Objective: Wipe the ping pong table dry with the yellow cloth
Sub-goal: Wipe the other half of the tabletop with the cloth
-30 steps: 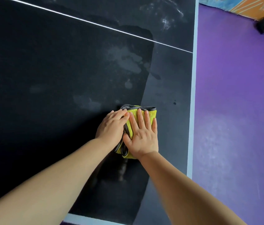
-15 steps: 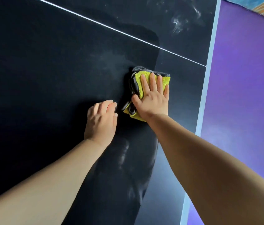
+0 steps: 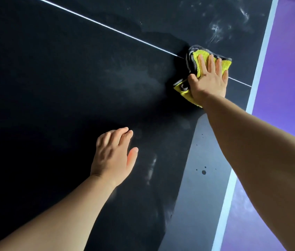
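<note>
The black ping pong table [image 3: 52, 87] fills most of the view, with a thin white centre line running from upper left to right. A folded yellow cloth with grey trim [image 3: 197, 59] lies on that line near the table's right edge. My right hand [image 3: 209, 80] presses flat on the cloth with straight fingers. My left hand [image 3: 114, 156] rests on the bare table nearer to me, well apart from the cloth, fingers loosely bent and holding nothing. Faint wet smears show left of the cloth and beyond it.
The table's pale right border [image 3: 259, 69] runs down the right side, with purple floor [image 3: 291, 60] beyond it. A lighter grey patch of table [image 3: 203, 187] with a few dark droplets lies under my right forearm.
My right hand has pushed the cloth away from me, up onto the white centre line. My left hand has come off the cloth and stayed behind on the table.
</note>
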